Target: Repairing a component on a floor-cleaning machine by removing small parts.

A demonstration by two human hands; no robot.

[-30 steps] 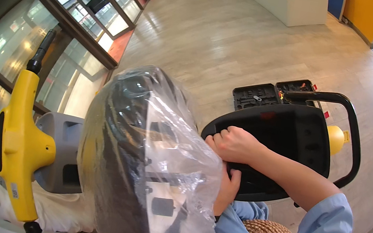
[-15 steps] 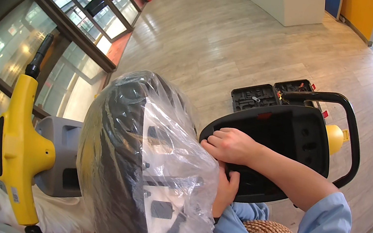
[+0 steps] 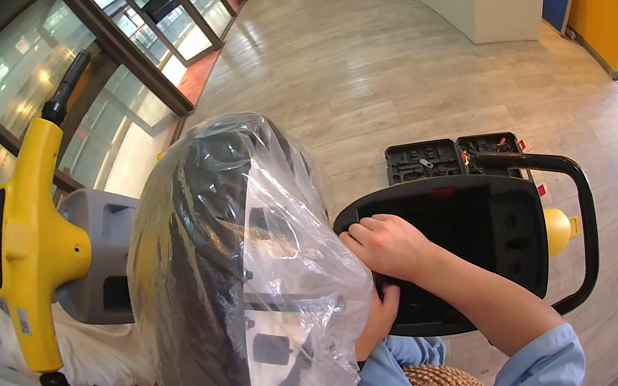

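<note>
A large black part with pale flat panels, wrapped in a clear plastic bag (image 3: 198, 256), stands upright in front of me. At its right side my right hand (image 3: 389, 245) is closed, its fingers curled down around something I cannot make out. Just below it is my left hand (image 3: 380, 321), thumb up and partly hidden by the bag; its fingers look closed, and what they grip is hidden. Both hands are beside the near-left rim of a black tray (image 3: 452, 226), which sits to the right with a black curved handle (image 3: 587, 217).
On the left stands a yellow handlebar-shaped part (image 3: 34, 227) joined to a grey housing (image 3: 94, 263), with white cloth (image 3: 98, 354) below. An open black tool case (image 3: 422, 163) lies beyond the tray. Near my right arm are a yellow rounded part (image 3: 556, 230) and a woven seat (image 3: 449, 381).
Both hands and the bagged part appear slightly farther right and lower in view. Grip and pose look nearly the same.
</note>
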